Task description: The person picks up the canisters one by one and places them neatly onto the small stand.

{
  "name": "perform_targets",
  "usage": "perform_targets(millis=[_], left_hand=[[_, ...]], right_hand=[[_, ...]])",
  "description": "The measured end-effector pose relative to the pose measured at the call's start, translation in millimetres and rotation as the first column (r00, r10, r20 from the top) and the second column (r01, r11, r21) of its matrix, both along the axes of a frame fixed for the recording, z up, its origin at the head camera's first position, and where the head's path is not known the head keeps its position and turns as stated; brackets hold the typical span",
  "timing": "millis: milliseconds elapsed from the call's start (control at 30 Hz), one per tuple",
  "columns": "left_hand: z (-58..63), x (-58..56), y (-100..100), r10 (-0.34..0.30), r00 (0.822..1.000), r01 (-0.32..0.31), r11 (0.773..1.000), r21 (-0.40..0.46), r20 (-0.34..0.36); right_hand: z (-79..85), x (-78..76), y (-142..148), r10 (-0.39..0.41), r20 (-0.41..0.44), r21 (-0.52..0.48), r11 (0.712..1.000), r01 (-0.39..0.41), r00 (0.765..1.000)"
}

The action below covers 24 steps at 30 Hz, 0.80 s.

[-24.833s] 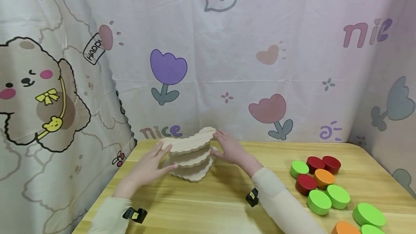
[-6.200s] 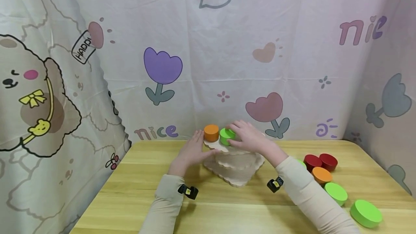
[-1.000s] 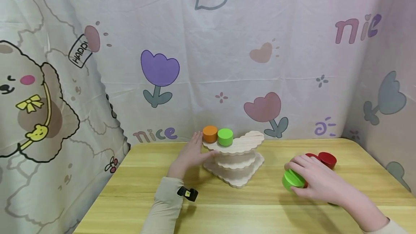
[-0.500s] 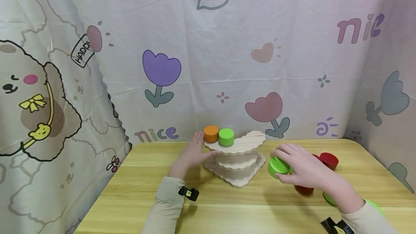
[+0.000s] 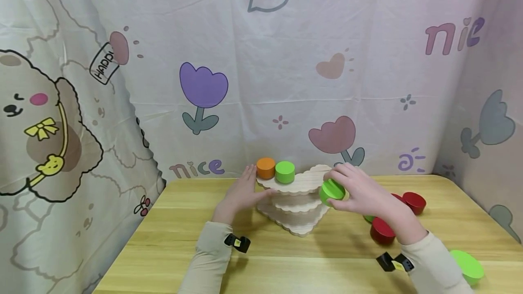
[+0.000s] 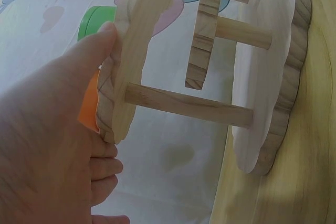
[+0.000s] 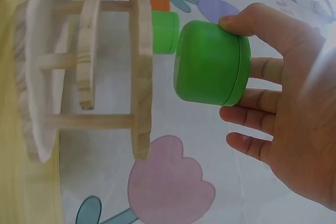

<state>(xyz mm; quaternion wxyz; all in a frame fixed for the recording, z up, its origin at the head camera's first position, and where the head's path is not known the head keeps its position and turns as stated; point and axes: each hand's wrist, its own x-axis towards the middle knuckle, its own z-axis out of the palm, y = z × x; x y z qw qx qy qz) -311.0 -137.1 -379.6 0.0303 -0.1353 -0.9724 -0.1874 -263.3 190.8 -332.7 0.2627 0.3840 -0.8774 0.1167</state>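
Note:
My right hand (image 5: 361, 194) pinches a small green round lidded container (image 5: 332, 192) close to the right end of a pale wooden tiered stand (image 5: 304, 182). In the right wrist view the green lidded container (image 7: 207, 64) lies on its side, thumb on one side and fingers on the other. On the stand's top board an orange container (image 5: 266, 168) and another green container (image 5: 285, 172) sit side by side at the left. My left hand (image 5: 241, 194) rests against that left end. Its thumb (image 6: 100, 43) touches the board's front edge in the left wrist view, the other fingers beyond the end.
On the right of the wooden table (image 5: 184, 239) stand red containers (image 5: 382, 231) and a larger-looking green container (image 5: 467, 267); my right forearm hides part of this group. A printed cloth (image 5: 261, 80) hangs behind the table.
My right hand has carried the green lidded container left and up from the group to the stand. The left hand stays at the stand. Earlier still, the stand's top bore no containers.

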Motion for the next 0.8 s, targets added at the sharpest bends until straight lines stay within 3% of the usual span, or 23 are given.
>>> perform_targets(millis=[333, 800], left_hand=[[0.9, 0.1, -0.2, -0.002, 1.000, 0.002, 1.000, -0.017, -0.002], [1.5, 1.1, 0.9, 0.002, 1.000, -0.002, 1.000, -0.014, 0.007]], right_hand=[[5.9, -18.9, -20.3, -0.029, 0.060, -0.033, 0.999, 0.031, 0.998], [-10.5, -52.7, -35.3, -0.042, 0.075, -0.104, 0.993, 0.050, 0.996]])
